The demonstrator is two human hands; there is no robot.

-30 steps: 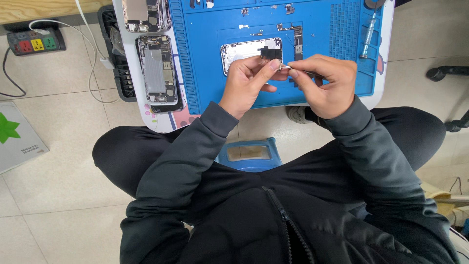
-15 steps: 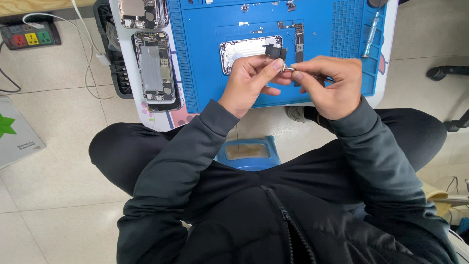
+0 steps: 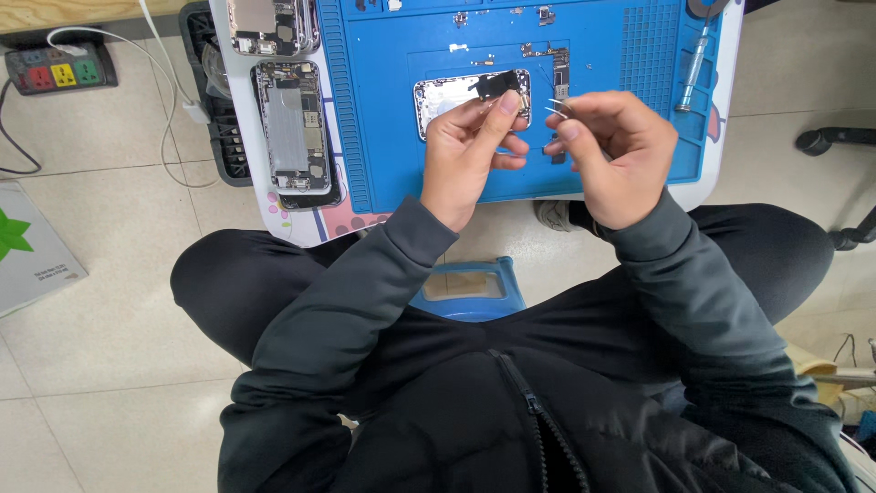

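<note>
Small black part (image 3: 494,85): pinched at my left fingertips, held just above the opened phone shell on the blue mat.
Left hand (image 3: 467,155): closed narrow on the black part, thumb and forefinger meeting at its lower edge.
Right hand (image 3: 610,151): fingers curled tight around metal tweezers (image 3: 555,107), whose tips point left toward the black part, near it but apart.
Phone shell (image 3: 456,99): lies flat, silver, open side up, in the middle of the mat, partly hidden by my left fingers.
Blue mat (image 3: 602,46): covers most of the white surface (image 3: 301,219); small loose parts sit along its top edge.
Screwdriver (image 3: 695,66): rests at the mat's right side, well apart from my hands.
Second opened phone (image 3: 292,128): lies left of the mat, its inner boards showing.
Power strip (image 3: 57,68): on the tiled floor at far left.
My lap: dark sleeves and trousers, a blue stool (image 3: 470,290) between my knees.
</note>
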